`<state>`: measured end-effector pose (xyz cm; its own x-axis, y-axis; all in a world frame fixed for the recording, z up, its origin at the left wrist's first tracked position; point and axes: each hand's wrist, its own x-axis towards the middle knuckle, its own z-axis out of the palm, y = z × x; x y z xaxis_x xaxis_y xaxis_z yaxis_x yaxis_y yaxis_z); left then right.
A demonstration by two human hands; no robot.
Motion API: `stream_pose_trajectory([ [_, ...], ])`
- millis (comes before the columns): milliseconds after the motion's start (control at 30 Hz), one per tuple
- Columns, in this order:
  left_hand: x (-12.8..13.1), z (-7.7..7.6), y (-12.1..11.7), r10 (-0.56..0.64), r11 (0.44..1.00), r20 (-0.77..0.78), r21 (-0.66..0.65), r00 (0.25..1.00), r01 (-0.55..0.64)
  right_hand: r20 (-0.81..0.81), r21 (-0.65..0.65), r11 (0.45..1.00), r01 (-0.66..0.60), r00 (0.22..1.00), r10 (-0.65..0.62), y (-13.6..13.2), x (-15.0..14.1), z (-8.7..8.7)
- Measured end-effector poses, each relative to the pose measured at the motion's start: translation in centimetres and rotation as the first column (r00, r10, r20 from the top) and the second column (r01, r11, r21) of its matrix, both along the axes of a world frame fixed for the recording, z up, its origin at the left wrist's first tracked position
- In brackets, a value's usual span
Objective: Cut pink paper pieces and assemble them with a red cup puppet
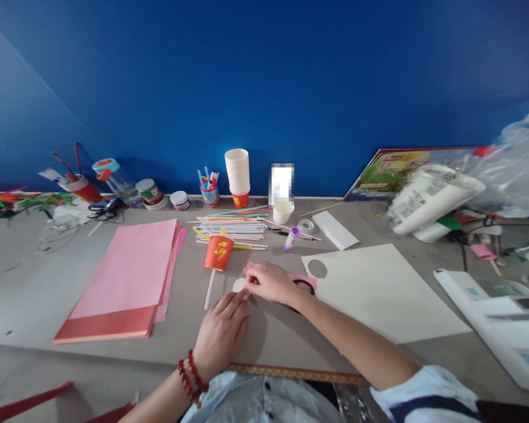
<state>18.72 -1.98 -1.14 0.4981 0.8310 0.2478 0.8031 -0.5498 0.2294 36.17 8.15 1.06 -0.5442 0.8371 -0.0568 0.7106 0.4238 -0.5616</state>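
Observation:
My left hand (223,329), a red bead bracelet on its wrist, lies flat on the table with fingers stretched out. Its fingertips touch the edge of a small white paper circle (239,285). Just right of them, my right hand (268,283) is closed in a pinch over the circle; what its fingers hold is hidden. A small pink paper piece (248,268) shows behind the right fingers. Partly under the right wrist are black-handled scissors (306,286) and a pink paper strip (312,281). Beyond the hands, a red paper cup (219,252) stands upside down, with straws against it.
Pink and red paper sheets (132,264) lie at left. At right is a white sheet (388,294) with a round hole. Straws (231,228), a purple glue stick (292,238), a tape roll (306,225) and stacked paper cups (237,170) are farther back, before a blue wall (264,76).

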Motion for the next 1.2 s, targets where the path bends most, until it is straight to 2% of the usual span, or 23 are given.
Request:
stream_pose_trajectory([
  [433,0.1,-0.1,-0.1,-0.006,1.000,-0.031,0.024,1.000,0.006,-0.023,0.024,0.999,-0.024,0.999,0.025,0.1,0.1,0.1],
  [567,0.1,0.0,-0.1,-0.009,1.000,-0.056,0.010,0.998,0.009,-0.077,0.062,0.996,-0.068,0.994,0.073,-0.3,1.0,-0.1],
  [667,0.1,0.0,-0.2,-0.004,1.000,-0.062,0.003,0.998,0.004,-0.092,0.145,0.981,-0.130,0.985,0.145,-1.1,1.6,-0.7],
  [767,0.1,-0.1,-0.3,-0.008,1.000,-0.056,0.009,0.998,0.009,-0.031,0.259,0.946,-0.195,0.977,0.210,-1.9,2.0,-1.5],
  [933,0.1,-0.3,-0.3,-0.006,1.000,-0.064,0.005,0.998,0.006,0.108,0.366,0.904,-0.222,0.975,0.196,-2.7,1.9,-2.2],
  [1067,0.1,-0.3,-0.3,0.004,1.000,-0.041,0.004,0.999,-0.004,0.153,0.397,0.884,-0.248,0.967,0.203,-3.0,1.9,-2.0],
  [1200,0.1,-0.3,-0.4,0.001,1.000,-0.022,0.012,1.000,-0.001,0.105,0.383,0.895,-0.229,0.973,0.204,-3.1,2.1,-1.9],
])
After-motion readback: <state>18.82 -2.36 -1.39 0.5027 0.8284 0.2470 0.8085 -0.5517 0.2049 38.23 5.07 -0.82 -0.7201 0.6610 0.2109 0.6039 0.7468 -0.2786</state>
